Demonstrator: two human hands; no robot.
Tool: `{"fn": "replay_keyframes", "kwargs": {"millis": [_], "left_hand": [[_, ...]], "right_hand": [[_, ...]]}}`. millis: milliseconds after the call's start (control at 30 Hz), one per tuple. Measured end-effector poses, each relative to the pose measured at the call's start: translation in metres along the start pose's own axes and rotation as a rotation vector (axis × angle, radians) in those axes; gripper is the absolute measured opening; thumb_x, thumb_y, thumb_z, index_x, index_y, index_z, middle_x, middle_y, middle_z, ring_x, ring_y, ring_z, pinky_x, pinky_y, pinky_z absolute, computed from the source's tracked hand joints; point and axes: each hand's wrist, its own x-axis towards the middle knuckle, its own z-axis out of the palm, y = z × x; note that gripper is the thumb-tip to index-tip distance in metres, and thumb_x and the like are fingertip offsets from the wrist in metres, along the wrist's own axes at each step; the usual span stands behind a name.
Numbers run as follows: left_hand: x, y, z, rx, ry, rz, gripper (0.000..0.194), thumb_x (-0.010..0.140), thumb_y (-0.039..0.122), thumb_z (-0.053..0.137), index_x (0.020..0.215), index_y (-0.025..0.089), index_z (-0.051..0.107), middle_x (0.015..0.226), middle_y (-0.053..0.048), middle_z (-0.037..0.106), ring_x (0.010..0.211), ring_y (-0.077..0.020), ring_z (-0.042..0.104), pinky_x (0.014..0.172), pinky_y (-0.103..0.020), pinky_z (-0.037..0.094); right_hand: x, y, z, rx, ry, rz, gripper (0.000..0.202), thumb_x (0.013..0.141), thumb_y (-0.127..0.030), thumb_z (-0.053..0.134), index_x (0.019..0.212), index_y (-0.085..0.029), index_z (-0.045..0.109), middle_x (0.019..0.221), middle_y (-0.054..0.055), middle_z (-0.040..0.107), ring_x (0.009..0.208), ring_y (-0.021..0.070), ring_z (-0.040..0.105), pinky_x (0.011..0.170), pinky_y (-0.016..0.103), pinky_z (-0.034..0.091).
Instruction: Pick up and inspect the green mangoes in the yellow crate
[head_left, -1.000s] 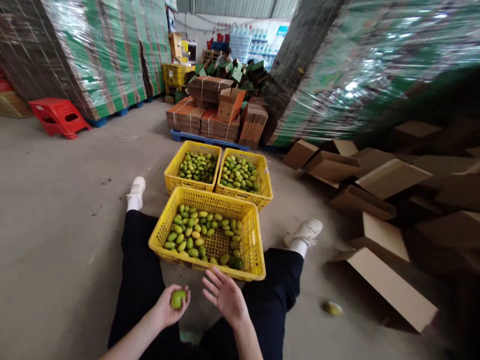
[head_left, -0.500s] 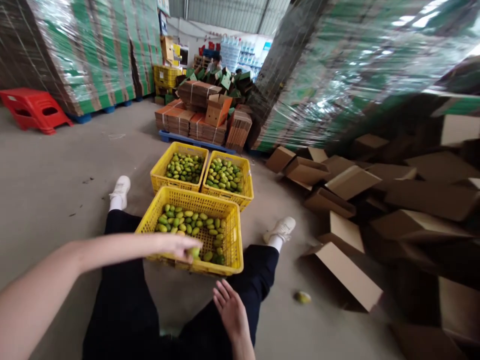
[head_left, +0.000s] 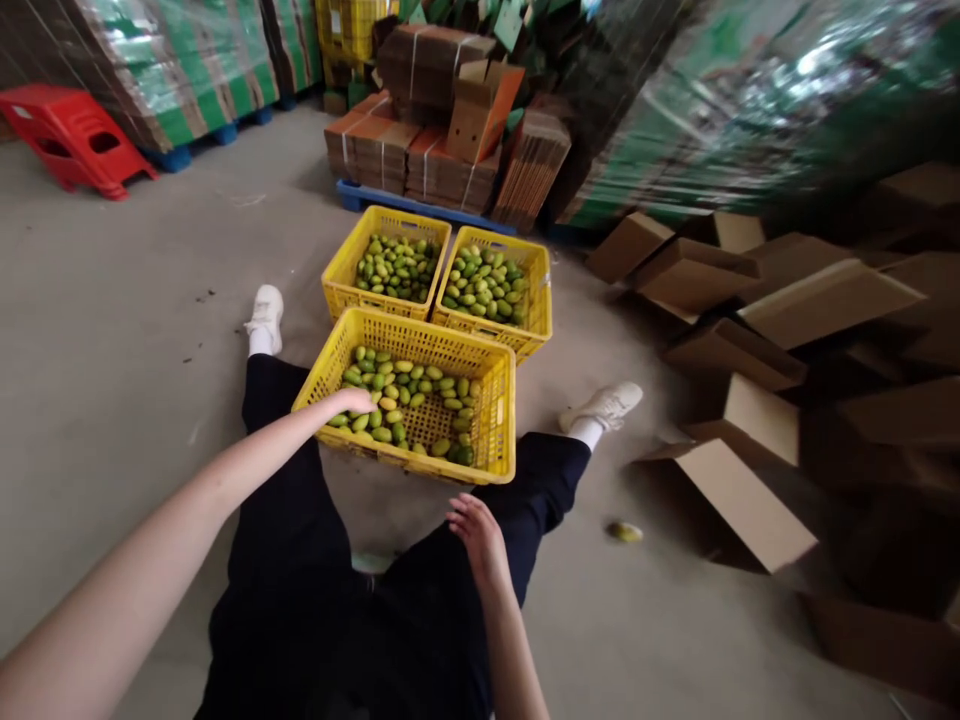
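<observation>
The nearest yellow crate stands on the floor between the legs, its bottom partly covered with green and yellowish fruit. Inside its left part, my left hand reaches down onto the fruit, beside an orange-yellow one; its fingertips are hidden, so a grip cannot be made out. My right hand is in the air over the right thigh, just outside the crate's near edge, fingers apart and holding nothing. Two more yellow crates filled with similar fruit touch side by side behind the nearest one.
One fruit lies on the floor at the right. Open cardboard boxes are heaped beyond it. Bundled flat cartons sit on a blue pallet behind the crates. A red stool stands far left, near wrapped stacks.
The view has tilted down. My left hand has moved from the crate's near middle to its left part, and the greenish fruit at its fingers no longer shows. My right hand stays open.
</observation>
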Motion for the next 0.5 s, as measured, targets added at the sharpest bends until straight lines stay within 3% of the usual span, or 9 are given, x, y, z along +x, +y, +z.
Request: {"fn": "replay_keyframes", "kwargs": {"millis": [100, 200, 300, 433, 500], "left_hand": [[-0.019, -0.037, 0.036, 0.080, 0.006, -0.180, 0.028, 0.081, 0.036, 0.054, 0.087, 0.014, 0.071, 0.086, -0.012, 0.073, 0.085, -0.0255, 0.066, 0.073, -0.030, 0.048], [-0.036, -0.049, 0.055, 0.130, 0.119, -0.244, 0.037, 0.092, 0.035, 0.036, 0.102, 0.018, 0.068, 0.109, -0.011, 0.071, 0.103, -0.0240, 0.064, 0.082, -0.030, 0.046], [-0.041, -0.046, 0.061, 0.163, 0.207, -0.250, 0.043, 0.096, 0.032, 0.025, 0.112, 0.021, 0.063, 0.113, -0.009, 0.070, 0.104, -0.0228, 0.064, 0.082, -0.031, 0.045], [-0.036, -0.044, 0.061, 0.167, 0.196, -0.241, 0.035, 0.091, 0.032, 0.034, 0.104, 0.021, 0.065, 0.099, -0.008, 0.073, 0.091, -0.0254, 0.068, 0.073, -0.033, 0.046], [-0.033, -0.046, 0.062, 0.160, 0.189, -0.238, 0.035, 0.091, 0.033, 0.035, 0.099, 0.021, 0.067, 0.096, -0.009, 0.073, 0.089, -0.0259, 0.068, 0.072, -0.033, 0.046]], "right_hand": [[0.003, -0.011, 0.024, -0.127, -0.064, -0.089, 0.033, 0.060, -0.040, 0.079, 0.083, -0.019, 0.069, 0.083, 0.004, 0.074, 0.066, 0.0149, 0.065, 0.062, 0.025, 0.047], [0.016, -0.019, 0.047, -0.277, -0.132, -0.202, 0.031, 0.067, -0.044, 0.074, 0.083, -0.018, 0.068, 0.083, 0.004, 0.074, 0.066, 0.0147, 0.064, 0.063, 0.025, 0.047], [0.043, -0.026, 0.068, -0.459, -0.200, -0.307, 0.030, 0.074, -0.046, 0.065, 0.085, -0.018, 0.066, 0.081, 0.004, 0.073, 0.066, 0.0162, 0.064, 0.062, 0.027, 0.048], [0.099, -0.031, 0.097, -1.130, -0.276, -0.305, 0.025, 0.086, -0.032, 0.047, 0.098, -0.019, 0.065, 0.097, 0.005, 0.073, 0.082, 0.0161, 0.067, 0.074, 0.026, 0.050], [0.132, -0.027, 0.111, -1.338, -0.290, -0.245, 0.023, 0.085, -0.024, 0.049, 0.099, -0.019, 0.067, 0.103, 0.006, 0.073, 0.094, 0.0180, 0.066, 0.082, 0.026, 0.048]]}}
